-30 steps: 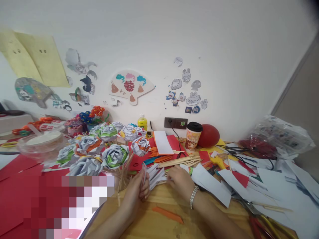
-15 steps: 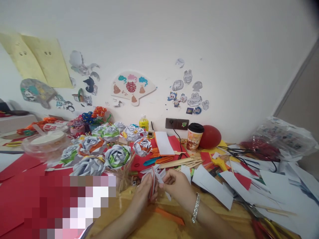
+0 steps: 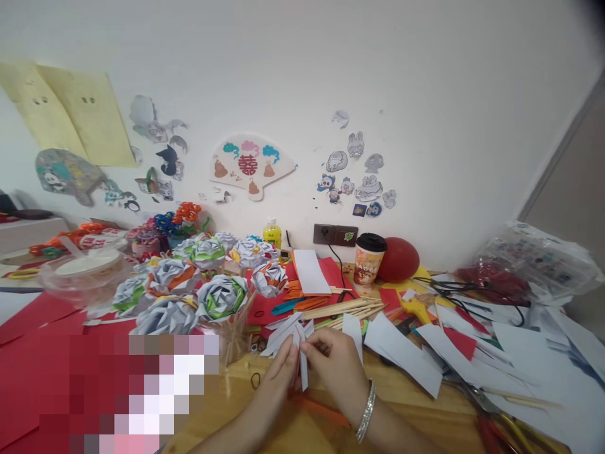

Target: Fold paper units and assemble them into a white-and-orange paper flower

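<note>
Close together above the wooden table (image 3: 236, 403), both hands work on folded white paper strips (image 3: 304, 369) with a thin reddish edge between them. My left hand (image 3: 280, 369) is closed around their left side. From the right, my right hand (image 3: 338, 364), with a sparkling bracelet at the wrist, pinches the upper part between thumb and fingers. More folded white paper (image 3: 278, 334) lies just behind my left fingers. An orange paper strip (image 3: 324, 411) lies on the table below the hands, partly covered by the right wrist.
Paper flowers (image 3: 222, 296) stand at the left near red sheets (image 3: 42, 328). Behind the hands are wooden sticks (image 3: 350, 309), a lidded cup (image 3: 368, 265) and a red balloon (image 3: 399, 260). White paper pieces (image 3: 401, 353) and scissors (image 3: 486, 403) lie at the right.
My hands have drawn closer together, the right one shifting left and its fingertips rising to the top of the folded paper. The paper has turned, showing less red edge.
</note>
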A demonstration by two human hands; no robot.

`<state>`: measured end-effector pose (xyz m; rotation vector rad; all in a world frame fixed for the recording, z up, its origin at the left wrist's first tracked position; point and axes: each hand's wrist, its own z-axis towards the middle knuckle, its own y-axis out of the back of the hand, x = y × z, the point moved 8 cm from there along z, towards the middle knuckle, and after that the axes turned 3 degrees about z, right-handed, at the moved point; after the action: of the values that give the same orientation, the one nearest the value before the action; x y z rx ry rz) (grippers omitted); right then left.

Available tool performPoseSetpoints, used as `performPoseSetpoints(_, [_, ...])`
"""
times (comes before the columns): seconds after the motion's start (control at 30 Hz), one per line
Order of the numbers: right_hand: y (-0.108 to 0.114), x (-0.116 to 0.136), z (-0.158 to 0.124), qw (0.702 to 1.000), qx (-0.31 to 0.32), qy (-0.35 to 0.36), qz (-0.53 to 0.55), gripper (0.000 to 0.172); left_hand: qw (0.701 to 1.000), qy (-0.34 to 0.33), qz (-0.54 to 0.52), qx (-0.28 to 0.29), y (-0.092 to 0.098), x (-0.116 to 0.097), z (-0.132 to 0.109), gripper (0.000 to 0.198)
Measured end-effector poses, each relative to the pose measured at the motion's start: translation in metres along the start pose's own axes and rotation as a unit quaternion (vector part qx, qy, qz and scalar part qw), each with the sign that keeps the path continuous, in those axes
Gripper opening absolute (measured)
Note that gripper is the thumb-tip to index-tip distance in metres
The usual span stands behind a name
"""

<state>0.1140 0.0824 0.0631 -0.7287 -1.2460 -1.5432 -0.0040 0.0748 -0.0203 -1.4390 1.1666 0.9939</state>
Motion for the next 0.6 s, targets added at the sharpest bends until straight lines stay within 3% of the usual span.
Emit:
performPoseSetpoints(0.1, [-0.006, 0.001, -0.003, 1.0, 0.014, 0.009, 0.004, 0.016, 0.999, 0.026, -0.014, -0.016, 0.005, 0.006, 0.0, 0.05])
performPoseSetpoints(0.23, [-0.011, 0.0, -0.005, 0.999, 0.035, 0.021, -0.005, 0.017, 0.999, -0.008, -0.046, 0.004, -0.001, -0.005, -0.003, 0.04])
performPoseSetpoints(0.43, [-0.005, -0.01, 0.003, 0.998, 0.014, 0.021, 0.054, 0.003, 0.992, -0.043, -0.057, 0.107, -0.03, -0.019, -0.008, 0.035])
performPoseSetpoints(0.6, [-0.002, -0.008, 0.005, 0.999, 0.016, 0.032, 0.02, 0.008, 0.984, -0.037, -0.052, 0.165, -0.041, -0.018, -0.009, 0.035])
